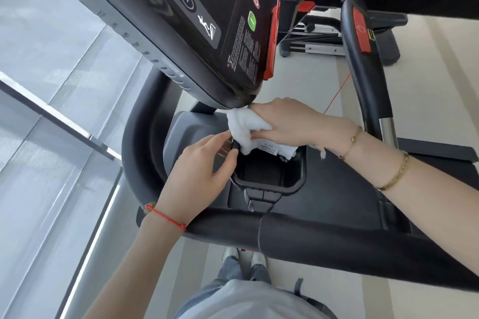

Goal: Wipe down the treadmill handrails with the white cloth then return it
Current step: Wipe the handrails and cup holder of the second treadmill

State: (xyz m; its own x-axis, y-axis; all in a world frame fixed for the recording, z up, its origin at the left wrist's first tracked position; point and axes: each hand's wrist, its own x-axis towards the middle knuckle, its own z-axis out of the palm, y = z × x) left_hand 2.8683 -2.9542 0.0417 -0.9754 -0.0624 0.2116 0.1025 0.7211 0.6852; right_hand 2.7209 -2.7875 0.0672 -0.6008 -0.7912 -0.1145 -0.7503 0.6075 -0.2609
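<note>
The white cloth is bunched at the far rim of a black cup holder under the treadmill console. My right hand grips the cloth from above, part of it hanging into the holder with a label showing. My left hand rests at the holder's left rim, its fingertips touching the rim just beside the cloth. A black padded handrail runs across below the holder. Another handrail with a red tab curves at the right.
A curved black upright frames the left side. A glass wall and metal rail lie to the left. More gym equipment stands on the pale floor behind. My feet show below the handrail.
</note>
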